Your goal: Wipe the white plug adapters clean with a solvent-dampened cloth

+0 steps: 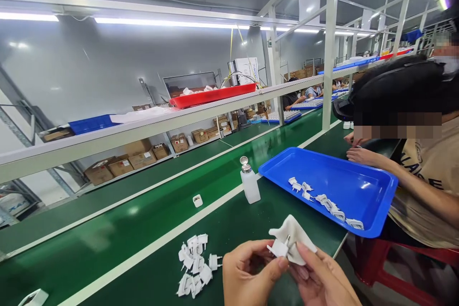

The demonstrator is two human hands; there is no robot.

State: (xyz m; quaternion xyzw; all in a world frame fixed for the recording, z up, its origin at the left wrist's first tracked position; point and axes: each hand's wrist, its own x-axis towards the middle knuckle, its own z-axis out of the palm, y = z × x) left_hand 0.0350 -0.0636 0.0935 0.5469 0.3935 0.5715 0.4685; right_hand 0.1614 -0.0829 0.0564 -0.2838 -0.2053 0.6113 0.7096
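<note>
Between the thumb and fingers of my left hand [253,270] is a white two-pin plug piece [279,247], its metal pins pointing up and away. My right hand [317,275] pinches a white cloth [294,232], which is bunched against the plug's pins. Both hands are close together above the green work surface. Left of them lies a loose pile of similar white plug pieces [197,265]. Beyond the hands stands a white pump bottle [250,184] with a metal top.
A blue tray [373,189] with several plug pieces lies to the right, beside a co-worker [423,167]. White housings [197,200] rest on the green conveyor belt [143,215]. Overhead, a shelf carries a red tray [215,95]. A metal post [330,48] rises behind the blue tray.
</note>
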